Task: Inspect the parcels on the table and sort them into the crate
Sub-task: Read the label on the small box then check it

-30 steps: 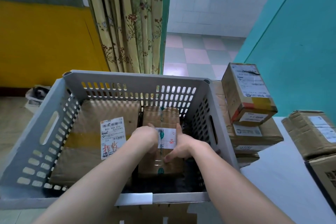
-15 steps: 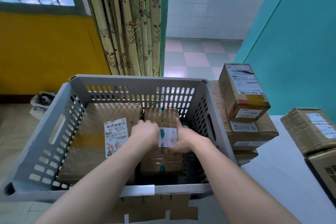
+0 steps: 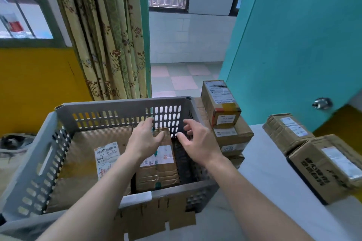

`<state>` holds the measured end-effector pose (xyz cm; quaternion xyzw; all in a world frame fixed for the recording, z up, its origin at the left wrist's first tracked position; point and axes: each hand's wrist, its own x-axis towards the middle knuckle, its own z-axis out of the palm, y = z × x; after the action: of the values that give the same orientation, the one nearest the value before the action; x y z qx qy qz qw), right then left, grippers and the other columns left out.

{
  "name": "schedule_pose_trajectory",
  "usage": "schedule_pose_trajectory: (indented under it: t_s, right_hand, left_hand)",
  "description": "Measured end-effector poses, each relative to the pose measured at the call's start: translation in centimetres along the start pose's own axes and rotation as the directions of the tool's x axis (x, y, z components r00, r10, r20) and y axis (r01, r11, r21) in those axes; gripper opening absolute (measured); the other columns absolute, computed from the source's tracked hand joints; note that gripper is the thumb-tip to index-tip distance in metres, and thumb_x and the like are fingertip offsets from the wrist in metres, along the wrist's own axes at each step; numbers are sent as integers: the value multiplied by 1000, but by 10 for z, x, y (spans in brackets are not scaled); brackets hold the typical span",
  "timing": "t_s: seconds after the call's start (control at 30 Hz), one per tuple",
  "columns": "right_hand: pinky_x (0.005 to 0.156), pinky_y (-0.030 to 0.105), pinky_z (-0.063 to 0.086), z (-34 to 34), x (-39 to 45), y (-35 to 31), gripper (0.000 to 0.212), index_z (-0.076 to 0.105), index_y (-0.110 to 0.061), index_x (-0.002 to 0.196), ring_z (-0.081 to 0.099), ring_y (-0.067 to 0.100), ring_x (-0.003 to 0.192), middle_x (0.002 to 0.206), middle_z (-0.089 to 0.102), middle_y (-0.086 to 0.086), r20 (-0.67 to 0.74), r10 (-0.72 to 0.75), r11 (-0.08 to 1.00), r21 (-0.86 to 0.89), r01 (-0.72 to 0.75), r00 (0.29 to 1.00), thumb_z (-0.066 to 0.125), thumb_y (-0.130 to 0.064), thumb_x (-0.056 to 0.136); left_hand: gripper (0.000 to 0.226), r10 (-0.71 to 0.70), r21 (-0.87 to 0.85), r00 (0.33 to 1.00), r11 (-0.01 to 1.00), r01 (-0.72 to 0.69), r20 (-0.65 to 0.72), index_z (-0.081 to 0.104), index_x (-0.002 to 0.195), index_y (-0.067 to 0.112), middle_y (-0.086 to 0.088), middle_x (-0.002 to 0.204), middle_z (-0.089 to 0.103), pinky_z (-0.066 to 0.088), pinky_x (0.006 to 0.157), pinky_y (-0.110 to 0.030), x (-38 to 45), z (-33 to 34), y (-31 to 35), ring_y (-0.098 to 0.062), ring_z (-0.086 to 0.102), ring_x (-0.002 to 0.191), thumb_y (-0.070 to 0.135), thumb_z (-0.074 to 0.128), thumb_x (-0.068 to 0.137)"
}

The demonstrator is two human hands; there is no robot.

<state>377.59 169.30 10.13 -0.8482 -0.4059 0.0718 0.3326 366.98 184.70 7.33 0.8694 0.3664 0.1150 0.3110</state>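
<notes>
Both hands are above the grey plastic crate (image 3: 109, 111), and neither of them holds anything. The left hand (image 3: 144, 141) has its fingers spread and relaxed, over the top end of the narrow cardboard parcel (image 3: 158, 170); if it touches the parcel, I cannot tell. The right hand (image 3: 197, 141) is open too, with the fingers a little bent, near the right wall of the crate.

The narrow parcel lies flat in the crate, right of the middle, with a white label on its top. Just beside it on the left lies a larger flat parcel (image 3: 82, 162), also with a white label.

To the right of the crate, a stack of cardboard boxes (image 3: 225, 123) stands on the white table (image 3: 274, 191). Two more boxes (image 3: 313, 154) lie further right on the table, near the teal door (image 3: 293, 45).
</notes>
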Motion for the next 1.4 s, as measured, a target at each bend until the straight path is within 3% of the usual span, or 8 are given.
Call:
schedule_pose_trajectory:
  t_s: [0.23,0.37,0.63,0.8,0.93,1.1,1.2,1.4]
  right_hand:
    - [70,8,52,-67,-23,18,24,67,-16,116,59,-1,77,97,64,-9,-377,36,998,57,-15,925,65,-31,97]
    - [89,39,58,-92,-19,38,32,62,-17,122,62,17,103,116,62,1,-492,152,988,111,-111,857,61,-38,98]
    - [110,42,41,-117,15,92,66,32,-19,155,43,28,139,154,42,8,-90,289,946,180,-270,953,47,-54,101]
    - [95,42,52,-121,40,122,67,39,-26,148,60,30,120,135,60,8,91,267,922,265,-282,959,38,-68,96]
    - [91,41,53,-125,45,138,44,51,-32,135,62,25,110,122,65,1,206,150,920,330,-213,967,36,-59,103]
    - [92,45,58,-135,41,150,38,54,-38,132,67,19,106,118,68,-6,172,92,860,483,-165,981,44,-56,100]
    - [90,45,60,-143,34,152,35,53,-40,125,69,17,102,115,68,-8,115,94,788,598,-145,989,47,-55,94]
    - [77,14,54,-164,5,150,22,45,-43,125,64,7,101,113,58,-18,-20,92,751,658,-56,996,50,-36,105]
  left_hand:
    - [56,110,-214,994,971,-110,-8,47,148,13,-7,139,59,45,105,-38,-16,10,72,-23,55,126,36,63,100]
    - [57,123,-249,992,961,-120,-2,46,149,12,-8,138,60,47,105,-40,-18,17,101,-23,57,124,41,60,101]
    - [64,4,-356,1000,934,-3,2,40,154,12,-9,148,56,45,108,-44,-1,52,163,-28,53,136,49,51,104]
    - [46,-74,-334,997,940,69,-2,59,130,18,0,113,67,45,80,-34,15,81,185,-23,63,102,54,47,104]
    - [40,-133,-407,991,905,122,1,62,123,20,-6,116,71,55,94,-44,15,101,199,-26,67,105,52,44,106]
    - [33,-207,-668,978,730,145,-15,54,127,17,-10,118,71,61,91,-52,9,109,212,-24,73,102,38,59,102]
    - [40,-203,-742,979,660,118,-25,46,132,16,-11,118,69,63,82,-41,0,110,223,-25,74,102,36,62,101]
    - [42,-176,-819,984,560,122,27,46,132,19,-12,120,68,62,80,-37,-19,104,247,-22,74,102,39,64,100]
